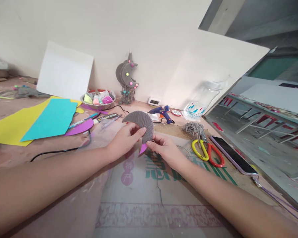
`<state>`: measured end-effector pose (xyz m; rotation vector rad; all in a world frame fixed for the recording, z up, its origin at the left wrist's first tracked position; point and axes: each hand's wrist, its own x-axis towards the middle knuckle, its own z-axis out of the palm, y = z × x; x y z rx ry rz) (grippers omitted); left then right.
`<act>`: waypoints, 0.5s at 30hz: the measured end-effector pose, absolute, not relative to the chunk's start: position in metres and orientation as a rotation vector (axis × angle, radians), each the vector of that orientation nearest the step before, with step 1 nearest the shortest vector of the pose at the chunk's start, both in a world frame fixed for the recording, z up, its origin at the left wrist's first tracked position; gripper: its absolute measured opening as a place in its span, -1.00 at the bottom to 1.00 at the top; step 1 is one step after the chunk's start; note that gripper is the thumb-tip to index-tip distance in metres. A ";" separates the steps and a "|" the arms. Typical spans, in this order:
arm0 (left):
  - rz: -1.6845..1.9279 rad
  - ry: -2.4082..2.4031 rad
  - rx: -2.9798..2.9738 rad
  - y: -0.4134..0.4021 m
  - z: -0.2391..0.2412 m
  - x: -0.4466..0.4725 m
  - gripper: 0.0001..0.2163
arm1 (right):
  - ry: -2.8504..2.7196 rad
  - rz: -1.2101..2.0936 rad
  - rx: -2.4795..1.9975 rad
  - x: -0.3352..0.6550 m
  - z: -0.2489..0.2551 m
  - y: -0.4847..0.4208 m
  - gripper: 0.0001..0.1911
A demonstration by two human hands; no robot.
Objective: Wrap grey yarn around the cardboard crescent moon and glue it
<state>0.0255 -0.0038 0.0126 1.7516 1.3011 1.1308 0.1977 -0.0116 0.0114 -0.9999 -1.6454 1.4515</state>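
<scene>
A crescent moon shape (146,123) wrapped in gray yarn is held up above the table, its bare purple tip (143,148) pointing down. My left hand (126,136) grips it from the left, thumb across the front and fingers behind. Close to the lower end, my right hand (164,149) is closed in a pinch on the gray yarn at the crescent's edge. A loose strand curves out to the right of that hand, near the yarn ball (193,129). The fingertips partly hide where yarn and crescent meet.
Scissors (205,152) and a phone (234,155) lie right. Behind are a glue gun (162,112), a small clock (154,101), a plastic jug (197,104), a finished moon ornament (127,74) and a bowl (97,106). Colored sheets (49,119) lie left. Printed plastic (134,215) covers the front.
</scene>
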 end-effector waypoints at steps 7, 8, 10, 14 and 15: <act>1.054 1.299 1.819 -0.001 0.011 0.025 -0.65 | -1.715 1.393 -1.010 0.201 0.010 -0.010 -0.74; 1.060 1.296 1.813 -0.001 0.010 0.025 -0.65 | -1.728 1.368 -1.005 0.201 0.011 -0.009 -0.72; 1.076 1.297 1.807 -0.001 0.010 0.024 -0.65 | -1.741 1.314 -1.017 0.202 0.011 -0.009 -0.70; 1.083 1.323 1.799 -0.002 0.011 0.025 -0.65 | -1.700 1.278 -1.100 0.203 0.009 -0.007 -0.74; 1.082 1.323 1.792 -0.002 0.011 0.025 -0.65 | -1.685 1.267 -1.121 0.203 0.008 -0.006 -0.74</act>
